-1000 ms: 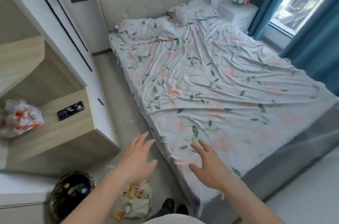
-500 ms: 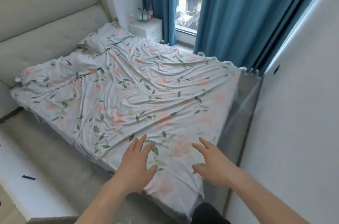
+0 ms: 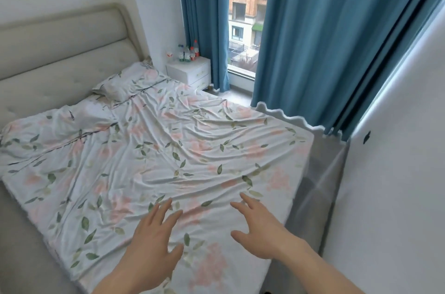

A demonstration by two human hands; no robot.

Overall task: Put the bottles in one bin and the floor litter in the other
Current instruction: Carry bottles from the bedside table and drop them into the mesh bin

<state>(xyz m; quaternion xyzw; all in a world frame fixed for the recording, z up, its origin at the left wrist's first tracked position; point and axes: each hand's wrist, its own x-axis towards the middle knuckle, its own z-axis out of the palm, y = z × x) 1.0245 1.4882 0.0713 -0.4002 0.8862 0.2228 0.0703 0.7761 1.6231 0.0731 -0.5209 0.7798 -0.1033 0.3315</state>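
Note:
Several plastic bottles (image 3: 188,52) with red, blue and green caps and labels stand together on a white nightstand (image 3: 190,72) at the far side of the bed, beside the window. My left hand (image 3: 154,243) and my right hand (image 3: 261,228) hover palm down over the near corner of the bed, fingers spread and holding nothing. No bin and no floor litter are in view.
A bed (image 3: 154,149) with a rumpled floral sheet and pillows fills the middle. Blue curtains (image 3: 313,41) hang at the window behind it. A white wall (image 3: 397,185) closes in on the right. A narrow strip of grey floor (image 3: 31,245) runs along the bed's left side.
The view has swung right and up, away from the shelf unit and the bin and bag on the floor. The nightstand with bottles now shows. Both hands stay spread and hold nothing.

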